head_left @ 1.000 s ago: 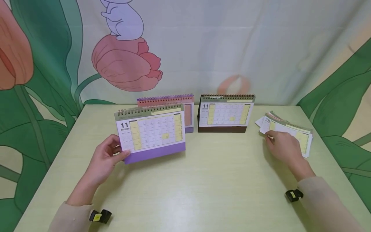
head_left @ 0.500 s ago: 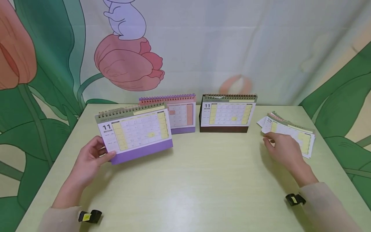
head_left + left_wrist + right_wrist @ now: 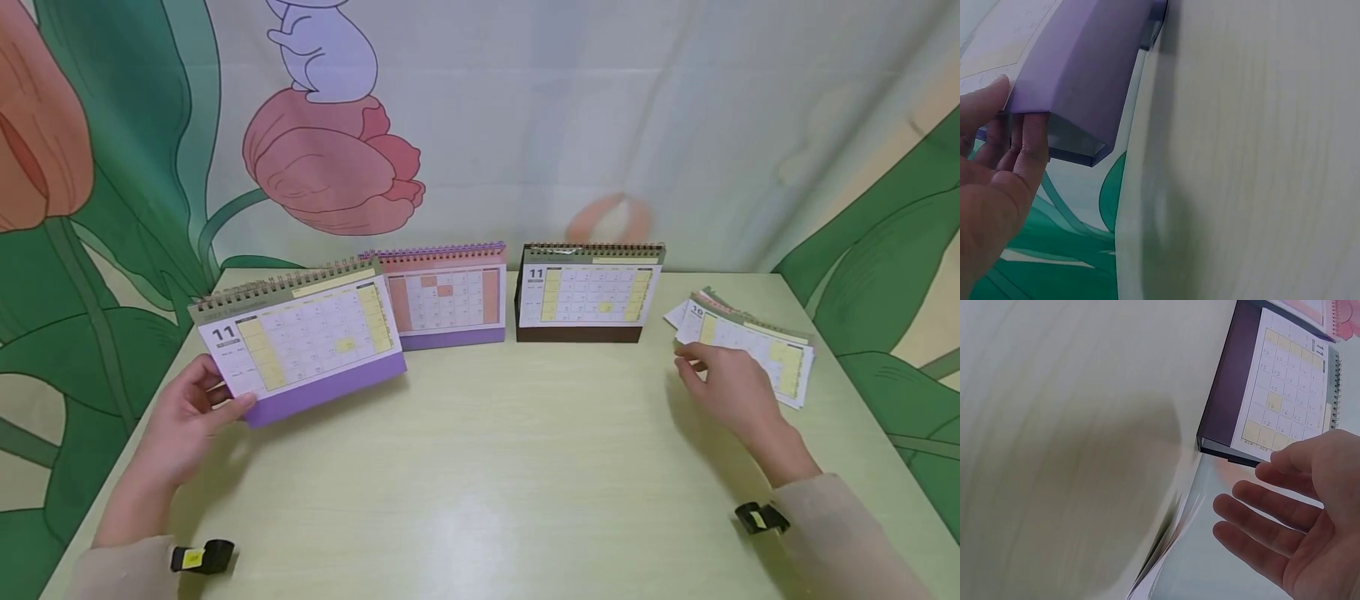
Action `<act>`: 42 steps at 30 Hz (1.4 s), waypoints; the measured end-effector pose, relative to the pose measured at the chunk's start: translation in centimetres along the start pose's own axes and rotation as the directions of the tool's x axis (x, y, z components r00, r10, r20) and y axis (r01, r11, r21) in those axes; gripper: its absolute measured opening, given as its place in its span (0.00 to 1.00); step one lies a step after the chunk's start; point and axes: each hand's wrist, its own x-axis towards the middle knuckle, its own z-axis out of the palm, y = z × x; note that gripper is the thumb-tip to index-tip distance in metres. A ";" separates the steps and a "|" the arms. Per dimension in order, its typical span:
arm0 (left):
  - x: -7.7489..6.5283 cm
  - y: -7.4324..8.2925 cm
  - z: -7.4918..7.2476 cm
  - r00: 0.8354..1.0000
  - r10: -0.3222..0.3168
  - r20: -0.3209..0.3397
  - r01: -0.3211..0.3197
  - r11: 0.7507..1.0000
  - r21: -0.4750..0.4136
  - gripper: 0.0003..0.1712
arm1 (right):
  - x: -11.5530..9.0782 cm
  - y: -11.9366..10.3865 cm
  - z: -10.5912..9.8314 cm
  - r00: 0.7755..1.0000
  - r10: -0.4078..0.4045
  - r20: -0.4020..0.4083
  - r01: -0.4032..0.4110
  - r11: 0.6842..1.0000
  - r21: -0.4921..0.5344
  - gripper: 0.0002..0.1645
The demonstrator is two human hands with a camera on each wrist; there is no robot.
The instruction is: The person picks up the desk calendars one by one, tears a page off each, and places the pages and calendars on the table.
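My left hand (image 3: 180, 425) grips a purple-based desk calendar (image 3: 303, 333) by its lower left corner, thumb on the front page and fingers at the open side. The calendar shows page 11 and hangs tilted above the table, its right end higher. In the left wrist view the fingers (image 3: 1032, 147) hook into the hollow end of the purple stand (image 3: 1079, 69). My right hand (image 3: 731, 387) hovers by a pile of loose calendar pages (image 3: 787, 362), the top one numbered 10. Its fingers are relaxed and hold nothing in the right wrist view.
A black-based calendar (image 3: 588, 296) on page 11 stands upright at the back of the table (image 3: 480, 483). Left of it stands a pink-paged calendar (image 3: 468, 300) with a purple base, partly hidden by the held one. A printed curtain (image 3: 510, 125) hangs behind.
My left hand has carried the purple-based calendar to the left, uncovering more of the pink-paged one. The right hand has drawn back slightly from the loose pages, which stay in place.
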 end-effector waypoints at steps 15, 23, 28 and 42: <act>-0.6 -0.9 -3.5 0.998 -0.030 -0.052 0.030 0.999 -0.012 0.24 | -0.2 -0.2 0.0 1.000 -0.002 0.001 0.002 1.000 0.024 0.12; 0.1 -1.0 -3.8 0.990 -0.114 -0.088 0.130 0.969 0.210 0.24 | -0.3 -0.5 -0.1 1.000 -0.005 0.008 0.005 0.999 0.036 0.12; 0.7 -1.0 -3.4 0.980 -0.179 -0.083 0.197 0.913 0.358 0.32 | -0.2 -0.7 -0.2 1.000 0.006 0.023 -0.007 0.999 0.034 0.12; 2.0 -1.7 -3.0 0.973 -0.192 -0.128 0.227 0.891 0.392 0.33 | 0.1 -0.9 0.7 0.999 -0.001 0.036 -0.001 0.999 0.044 0.10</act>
